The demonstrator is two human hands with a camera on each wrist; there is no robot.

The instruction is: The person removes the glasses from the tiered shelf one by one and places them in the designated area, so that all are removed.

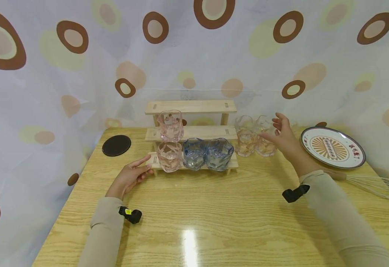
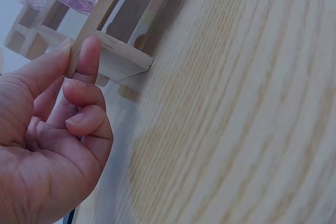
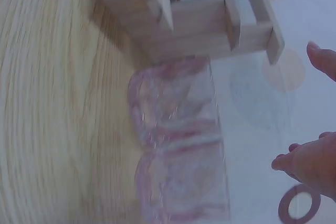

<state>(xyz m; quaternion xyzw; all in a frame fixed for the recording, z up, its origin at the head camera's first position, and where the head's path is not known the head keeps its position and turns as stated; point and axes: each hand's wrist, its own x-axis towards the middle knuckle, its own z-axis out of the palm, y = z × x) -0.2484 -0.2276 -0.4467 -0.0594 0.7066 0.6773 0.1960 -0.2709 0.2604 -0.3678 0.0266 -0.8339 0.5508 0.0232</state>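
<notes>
A three-tier wooden rack (image 1: 207,132) stands on the table. Its left end, at the lowest board, is pinched between the thumb and index finger of my left hand (image 2: 58,140). That board holds a pink glass (image 1: 170,157) and two blue glasses (image 1: 194,155) (image 1: 219,155); another pink glass (image 1: 171,128) sits on the middle board. Right of the rack, several pale clear and pinkish glasses (image 1: 246,142) stand close together; whether some are stacked I cannot tell. My right hand (image 1: 282,137) is beside and above them, fingers spread, with nothing held.
A black round coaster (image 1: 116,145) lies left of the rack. At the right are a patterned plate (image 1: 332,147) and a whisk (image 1: 364,181) with a wooden handle. A wall covering with printed circles (image 1: 187,55) hangs directly behind.
</notes>
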